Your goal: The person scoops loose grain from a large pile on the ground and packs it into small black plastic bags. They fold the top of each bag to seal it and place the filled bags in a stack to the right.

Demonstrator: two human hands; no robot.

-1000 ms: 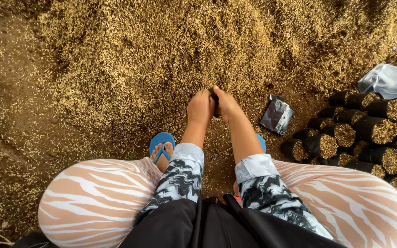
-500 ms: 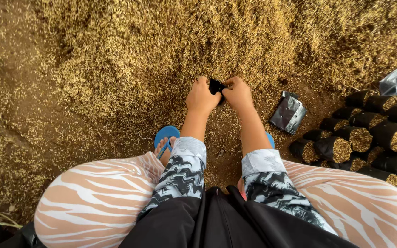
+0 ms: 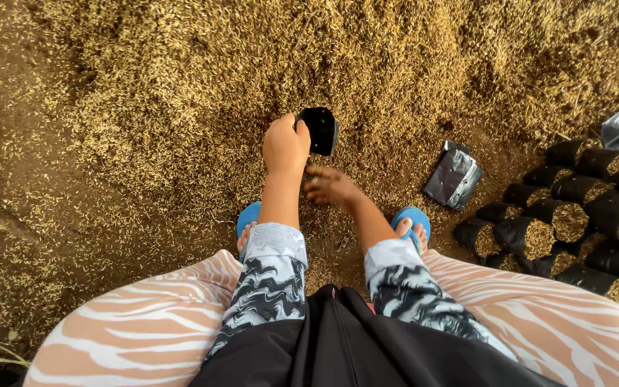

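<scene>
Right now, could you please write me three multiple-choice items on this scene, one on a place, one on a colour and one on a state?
1. Where do the filled black bags lie?
A. at the right edge of the view
B. at the left edge of the view
C. on the person's lap

2. What colour are the sandals?
A. red
B. blue
C. white

3. What is the state of the small black bag by the left hand?
A. flat on the ground, untouched
B. full of husk and tied shut
C. held up in that hand, mouth open

Answers:
1 A: the stack of filled bags lies right of the person's knee.
2 B: both sandals show blue beside the feet.
3 C: the left hand grips the bag above the husk pile, while the right hand is low over the husk, holding no bag.
</scene>
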